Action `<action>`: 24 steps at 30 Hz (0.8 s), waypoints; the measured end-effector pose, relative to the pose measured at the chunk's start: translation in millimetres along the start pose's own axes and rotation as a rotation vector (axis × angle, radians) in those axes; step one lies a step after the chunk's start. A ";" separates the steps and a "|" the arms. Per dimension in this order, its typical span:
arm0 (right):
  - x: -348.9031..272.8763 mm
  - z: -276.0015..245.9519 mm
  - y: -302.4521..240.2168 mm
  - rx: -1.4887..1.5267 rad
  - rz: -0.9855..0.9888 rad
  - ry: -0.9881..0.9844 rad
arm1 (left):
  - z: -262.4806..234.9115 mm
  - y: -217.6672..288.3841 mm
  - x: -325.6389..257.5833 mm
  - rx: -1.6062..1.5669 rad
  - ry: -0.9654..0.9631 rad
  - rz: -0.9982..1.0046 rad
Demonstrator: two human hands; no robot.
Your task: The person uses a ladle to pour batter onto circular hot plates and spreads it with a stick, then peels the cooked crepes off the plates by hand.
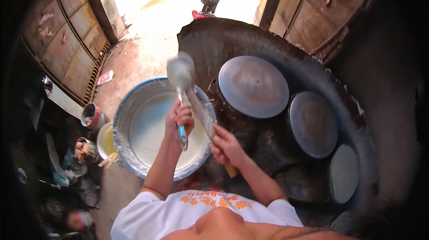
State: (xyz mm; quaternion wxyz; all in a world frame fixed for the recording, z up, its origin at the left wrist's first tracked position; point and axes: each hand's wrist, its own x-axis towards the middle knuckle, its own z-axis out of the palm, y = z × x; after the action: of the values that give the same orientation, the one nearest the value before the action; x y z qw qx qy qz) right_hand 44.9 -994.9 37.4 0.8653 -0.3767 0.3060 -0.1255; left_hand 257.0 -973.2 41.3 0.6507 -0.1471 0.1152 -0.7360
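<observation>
My left hand (179,118) is closed round the handle of a metal ladle (180,71) with a blue part on its grip. The ladle is raised over a wide tub (119,139) of white batter (152,128), its bowl slightly blurred and pale-coated. In my right hand (227,145) is the wooden handle of a long flat spatula (200,111). Its blade slants up to the left across the tub's right side, reaching close behind the ladle's bowl; whether they touch I cannot tell.
To the right, a dark curved stove top (205,39) bears round griddles (254,86), (313,124), and a griddle with a pale surface (344,174). Left of the tub stand a white bowl (105,141) with yellow liquid and cans (91,117). A motorbike (210,1) stands beyond the doorway.
</observation>
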 end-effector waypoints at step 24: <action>-32.1 8.5 25.7 0.166 -0.254 -0.121 | 88.6 29.4 -99.4 0.473 0.083 -0.076</action>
State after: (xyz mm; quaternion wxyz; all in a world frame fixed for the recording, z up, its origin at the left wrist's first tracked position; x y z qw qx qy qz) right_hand 24.9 -958.1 37.2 0.8875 -0.3462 0.1920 -0.2359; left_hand 327.6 -876.3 106.5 0.6334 0.0355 -0.0395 -0.7720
